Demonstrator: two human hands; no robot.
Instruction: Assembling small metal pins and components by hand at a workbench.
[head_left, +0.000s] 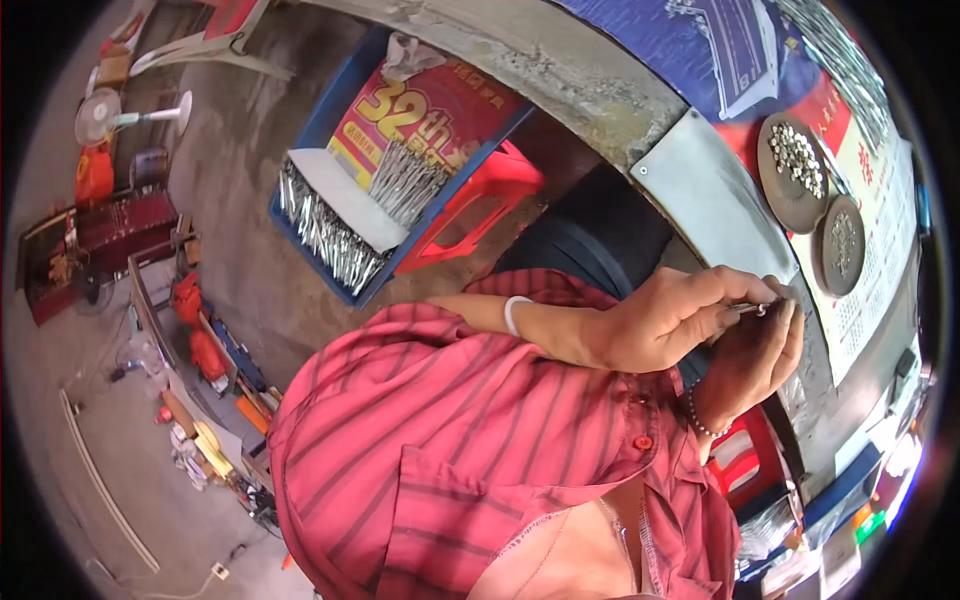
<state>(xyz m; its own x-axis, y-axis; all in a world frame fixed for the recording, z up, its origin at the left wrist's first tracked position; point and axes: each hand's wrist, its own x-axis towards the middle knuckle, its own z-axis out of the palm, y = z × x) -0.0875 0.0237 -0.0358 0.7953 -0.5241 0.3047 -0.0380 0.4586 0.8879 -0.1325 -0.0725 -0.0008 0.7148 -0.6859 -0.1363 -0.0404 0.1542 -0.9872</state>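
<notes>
Worn tabletop [560, 68] spans twelve to three o'clock. At three, the left hand [650, 322] pinches a slim metal piece [742, 308] between its fingers; the right hand's [752, 360] fingers curl at its tip, grip unclear. Farther, brown dishes [790, 210] sit at two.

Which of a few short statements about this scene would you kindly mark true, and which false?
1. The left hand has a white band at its wrist. True.
2. The hands are far apart. False: the right hand is close to the left, at a small metal piece.
3. The blue crate holds slim metal pieces. True.
4. The shirt is plain green. False: the shirt is red with dark stripes.
5. The larger round dish holds small pale pieces. True.
</notes>
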